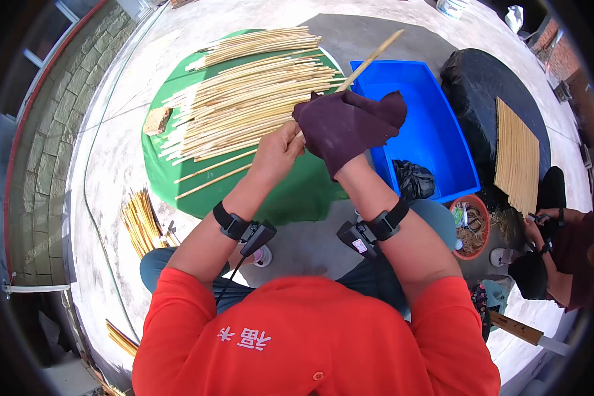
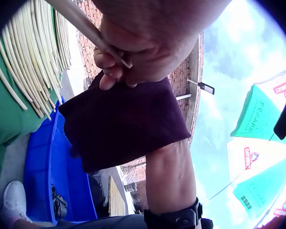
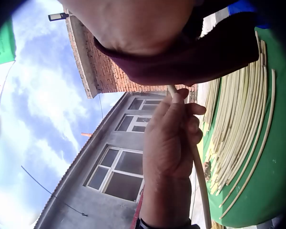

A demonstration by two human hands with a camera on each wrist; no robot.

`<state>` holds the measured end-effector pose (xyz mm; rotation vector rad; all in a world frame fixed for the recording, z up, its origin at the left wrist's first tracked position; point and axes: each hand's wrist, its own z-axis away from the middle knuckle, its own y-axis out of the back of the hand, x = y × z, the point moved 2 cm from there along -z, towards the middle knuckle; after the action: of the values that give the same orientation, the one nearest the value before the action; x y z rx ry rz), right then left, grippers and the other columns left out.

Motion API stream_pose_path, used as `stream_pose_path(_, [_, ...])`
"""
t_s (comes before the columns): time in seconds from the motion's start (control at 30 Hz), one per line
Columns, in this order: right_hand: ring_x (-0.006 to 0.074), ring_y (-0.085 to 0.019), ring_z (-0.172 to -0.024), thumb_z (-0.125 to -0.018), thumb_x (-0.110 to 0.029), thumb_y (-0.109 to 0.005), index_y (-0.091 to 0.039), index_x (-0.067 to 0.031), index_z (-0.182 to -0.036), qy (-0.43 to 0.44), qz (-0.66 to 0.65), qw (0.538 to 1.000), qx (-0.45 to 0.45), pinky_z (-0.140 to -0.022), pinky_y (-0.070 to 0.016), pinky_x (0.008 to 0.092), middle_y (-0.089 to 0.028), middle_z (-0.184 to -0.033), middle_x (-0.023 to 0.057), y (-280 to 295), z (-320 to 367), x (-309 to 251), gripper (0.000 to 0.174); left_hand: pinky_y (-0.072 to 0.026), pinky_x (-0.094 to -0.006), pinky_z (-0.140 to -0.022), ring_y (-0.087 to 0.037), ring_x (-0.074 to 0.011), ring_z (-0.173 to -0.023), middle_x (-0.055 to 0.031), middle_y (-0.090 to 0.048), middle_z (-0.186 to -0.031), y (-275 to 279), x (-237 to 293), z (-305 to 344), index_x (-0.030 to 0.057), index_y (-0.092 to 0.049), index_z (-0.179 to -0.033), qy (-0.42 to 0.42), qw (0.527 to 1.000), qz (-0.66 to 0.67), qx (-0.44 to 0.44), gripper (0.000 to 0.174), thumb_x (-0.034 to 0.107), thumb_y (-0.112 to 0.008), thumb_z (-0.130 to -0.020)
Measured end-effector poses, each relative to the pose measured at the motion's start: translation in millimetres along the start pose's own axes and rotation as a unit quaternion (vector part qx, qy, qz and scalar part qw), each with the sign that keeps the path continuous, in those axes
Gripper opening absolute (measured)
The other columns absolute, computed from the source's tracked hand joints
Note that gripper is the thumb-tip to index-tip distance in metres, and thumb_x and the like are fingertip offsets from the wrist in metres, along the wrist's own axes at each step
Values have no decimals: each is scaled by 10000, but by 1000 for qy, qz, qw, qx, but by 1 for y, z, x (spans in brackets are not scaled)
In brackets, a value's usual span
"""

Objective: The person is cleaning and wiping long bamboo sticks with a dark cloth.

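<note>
Maroon cloth (image 1: 350,125) clutched in right hand (image 3: 133,24) wraps stick (image 1: 369,58); left hand (image 1: 277,152) grip pinches its near end.

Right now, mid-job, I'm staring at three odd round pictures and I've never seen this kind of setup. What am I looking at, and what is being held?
There is no machine here. A person works with two bare hands and wears a camera on the head and one on each wrist. The wide picture comes from the head and looks down; the other two look out from each wrist, past the hands. The left hand grips one pale stick. The right hand holds a dark purple cloth around that stick. On the green surface lies a pile of similar sticks. Beside it stands a blue tub.
</note>
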<state>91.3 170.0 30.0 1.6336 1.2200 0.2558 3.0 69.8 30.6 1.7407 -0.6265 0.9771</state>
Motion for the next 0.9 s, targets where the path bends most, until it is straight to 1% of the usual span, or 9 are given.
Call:
stream_pose_path(0.17, [218,-596,-606,-687,-88,-555,-612,-59,-679,-57,66,981,174,-560,-458,323,-595,-649,111,28,8,10,65,-389,-233,-544,-468,-76,-575,-10,-529,-627,-21,32,26,27,-551,-946,9,998,5,-55,142,138,-476,-899])
stream_pose_path(0.2, [173,-563,-564,-732,-88,-558,-584,-47,-741,-151,-383,874,257,-570,-442,296,-589,-688,88,34,11,26,50,-386,-231,-540,-471,-78,-577,-12,-521,-623,-16,33,33,25,-547,-937,1,997,-7,-82,149,145,-467,-903])
stream_pose_path(0.3, [117,-481,-572,-779,-118,-562,-489,-78,-695,-164,-507,785,317,-518,-407,240,-467,-590,19,71,2,70,118,-381,-250,-528,-475,-103,-560,-22,-511,-599,2,24,59,30,-547,-903,12,992,2,-129,152,160,-468,-900])
stream_pose_path(0.37, [127,-481,-561,-769,-146,-591,-489,-84,-675,-225,-681,586,376,-488,-409,278,-464,-592,21,96,4,82,152,-379,-271,-520,-477,-124,-541,-31,-510,-579,20,17,76,36,-550,-876,34,988,20,-149,151,168,-478,-894])
stream_pose_path(0.47, [149,-506,-570,-767,-147,-583,-488,-79,-643,-304,-723,476,398,-475,-424,328,-478,-611,27,124,7,116,170,-345,-227,-470,-428,-81,-507,-19,-533,-604,50,1,90,42,-561,-921,145,966,63,-206,162,174,-468,-905])
stream_pose_path(0.7, [220,-500,-712,-817,-219,-488,-522,-32,-854,148,-536,800,225,-673,-455,335,-505,-766,72,44,-25,132,193,-278,-175,-384,-309,-42,-416,-115,-592,-692,49,20,68,-18,-524,-1025,167,932,285,-150,287,218,-384,-944])
stream_pose_path(0.83, [242,-493,-771,-709,-142,-590,-531,-49,-867,-139,-620,729,253,-670,-411,333,-518,-797,91,66,17,15,192,-298,-178,-390,-322,-41,-417,-133,-604,-728,13,40,48,-11,-511,-1041,161,915,282,-241,287,210,-350,-955])
stream_pose_path(0.87, [276,-517,-782,-654,-112,-625,-559,-51,-855,73,-602,759,235,-641,-402,336,-547,-773,122,18,0,55,220,-311,-177,-399,-336,-44,-419,-135,-606,-735,4,39,49,1,-504,-1029,150,910,298,-247,271,214,-352,-955])
stream_pose_path(0.9, [276,-517,-782,-654,-112,-625,-559,-51,-855,71,-603,759,235,-641,-402,336,-547,-773,122,37,3,48,220,-323,-176,-409,-349,-48,-422,-137,-607,-742,-1,37,49,14,-497,-1016,140,905,313,-251,256,217,-354,-956])
